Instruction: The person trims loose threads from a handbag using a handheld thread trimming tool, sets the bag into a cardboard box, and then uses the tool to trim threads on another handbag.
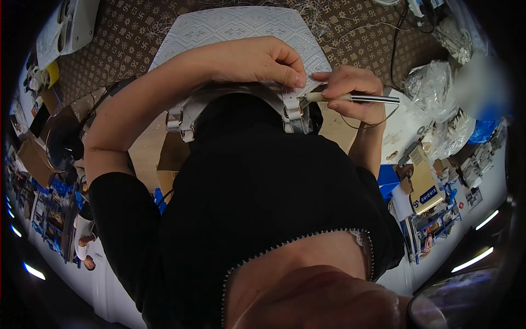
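My left hand (268, 63) is closed, thumb and forefinger pinched together above a white strap (292, 107) with metal buckles. Whatever sits between those fingertips is too small to make out. My right hand (359, 90) grips a slim pen-like tool (375, 99) with a pale front part and a shiny metal rear end. The tool's tip points left and reaches the strap near its top buckle. Below my right hand hangs a thin dark looped cord. Another white buckled strap (188, 118) shows on the left, and my forearm partly covers the white piece between the two.
A white panel with a geometric pattern (235, 24) lies beyond my hands. Clear plastic bags (430, 90) and a cardboard box (426, 183) are at the right. A dark round object (64, 140) stands at the left. Another person (85, 249) is far off at the lower left.
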`<act>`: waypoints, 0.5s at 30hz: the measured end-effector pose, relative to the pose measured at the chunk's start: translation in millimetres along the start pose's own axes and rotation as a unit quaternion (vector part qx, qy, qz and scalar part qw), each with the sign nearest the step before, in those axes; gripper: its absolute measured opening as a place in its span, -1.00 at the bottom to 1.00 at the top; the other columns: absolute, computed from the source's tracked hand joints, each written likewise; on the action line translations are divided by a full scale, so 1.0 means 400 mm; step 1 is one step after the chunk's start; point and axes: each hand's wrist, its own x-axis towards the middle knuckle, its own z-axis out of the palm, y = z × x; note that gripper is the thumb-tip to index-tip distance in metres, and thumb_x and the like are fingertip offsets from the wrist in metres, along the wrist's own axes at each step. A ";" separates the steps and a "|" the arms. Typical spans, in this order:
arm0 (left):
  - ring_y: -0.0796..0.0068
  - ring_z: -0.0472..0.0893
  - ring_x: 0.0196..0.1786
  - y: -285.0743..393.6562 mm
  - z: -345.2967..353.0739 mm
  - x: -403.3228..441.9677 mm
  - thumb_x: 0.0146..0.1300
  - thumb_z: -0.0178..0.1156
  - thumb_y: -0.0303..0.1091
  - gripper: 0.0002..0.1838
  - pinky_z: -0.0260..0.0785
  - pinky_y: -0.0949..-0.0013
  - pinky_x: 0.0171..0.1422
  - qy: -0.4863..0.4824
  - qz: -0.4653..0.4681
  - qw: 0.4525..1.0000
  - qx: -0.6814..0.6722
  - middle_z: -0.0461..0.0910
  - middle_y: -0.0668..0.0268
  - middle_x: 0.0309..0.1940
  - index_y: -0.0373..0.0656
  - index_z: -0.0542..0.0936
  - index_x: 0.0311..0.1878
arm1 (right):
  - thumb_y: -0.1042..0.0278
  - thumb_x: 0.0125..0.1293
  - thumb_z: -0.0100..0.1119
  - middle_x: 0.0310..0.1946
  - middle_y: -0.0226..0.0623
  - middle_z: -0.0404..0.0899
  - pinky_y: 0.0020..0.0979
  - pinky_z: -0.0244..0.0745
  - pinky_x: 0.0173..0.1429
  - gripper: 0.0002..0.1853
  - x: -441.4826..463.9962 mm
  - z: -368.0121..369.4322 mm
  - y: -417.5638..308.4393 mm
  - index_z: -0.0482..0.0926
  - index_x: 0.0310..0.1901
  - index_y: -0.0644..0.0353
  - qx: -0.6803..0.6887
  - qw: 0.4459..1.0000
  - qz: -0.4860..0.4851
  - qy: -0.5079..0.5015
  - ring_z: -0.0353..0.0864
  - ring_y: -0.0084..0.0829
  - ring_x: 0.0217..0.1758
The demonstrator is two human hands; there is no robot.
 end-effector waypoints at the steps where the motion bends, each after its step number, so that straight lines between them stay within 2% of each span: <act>1: 0.70 0.48 -0.33 0.001 0.000 0.000 0.24 0.19 -0.15 -0.73 0.33 0.60 -0.16 0.000 -0.001 1.000 -0.004 0.54 0.44 -0.43 -0.19 0.59 -0.28 | 0.66 -0.08 0.29 -0.45 -0.20 0.59 -0.16 0.48 0.15 -0.78 0.001 0.000 -0.001 0.67 -0.31 0.27 0.000 1.000 0.000 0.000 0.59 -0.41 -0.36; 8: 0.70 0.48 -0.33 0.006 -0.001 -0.002 0.25 0.17 -0.15 -0.73 0.33 0.61 -0.15 -0.003 -0.003 1.000 0.000 0.53 0.44 -0.44 -0.19 0.59 -0.28 | 0.65 -0.08 0.29 -0.45 -0.21 0.59 -0.18 0.47 0.16 -0.79 0.002 0.003 -0.002 0.67 -0.31 0.28 0.004 1.000 0.007 0.000 0.59 -0.42 -0.34; 11: 0.67 0.48 -0.30 -0.002 -0.010 -0.002 0.26 0.15 -0.15 -0.71 0.34 0.57 -0.12 0.039 0.024 0.999 0.028 0.54 0.40 -0.39 -0.21 0.60 -0.22 | 0.62 -0.08 0.29 -0.45 -0.20 0.58 -0.16 0.48 0.16 -0.79 -0.003 0.000 0.005 0.66 -0.31 0.30 0.016 1.000 0.002 0.011 0.59 -0.41 -0.34; 13: 0.62 0.50 -0.23 -0.004 -0.023 -0.012 0.24 0.18 -0.22 -0.73 0.35 0.53 -0.06 0.067 0.026 0.997 0.010 0.55 0.35 -0.28 -0.23 0.60 -0.14 | 0.60 -0.08 0.29 -0.45 -0.20 0.58 -0.15 0.48 0.15 -0.79 -0.006 -0.002 0.009 0.66 -0.32 0.31 0.029 0.999 0.001 0.020 0.59 -0.41 -0.34; 14: 0.62 0.50 -0.23 -0.012 -0.031 -0.015 0.24 0.18 -0.22 -0.73 0.35 0.53 -0.06 0.067 0.027 0.997 0.010 0.55 0.35 -0.28 -0.23 0.60 -0.14 | 0.59 -0.09 0.30 -0.46 -0.19 0.57 -0.15 0.48 0.15 -0.79 -0.006 -0.003 0.011 0.66 -0.32 0.32 0.051 0.998 0.003 0.030 0.59 -0.40 -0.34; 15: 0.59 0.50 -0.21 -0.023 -0.039 -0.016 0.21 0.20 -0.26 -0.74 0.36 0.51 -0.05 0.016 0.036 0.998 0.039 0.54 0.34 -0.25 -0.22 0.60 -0.12 | 0.58 -0.09 0.30 -0.47 -0.19 0.57 -0.14 0.49 0.14 -0.79 -0.007 -0.003 0.012 0.66 -0.33 0.33 0.075 0.996 0.006 0.039 0.59 -0.39 -0.34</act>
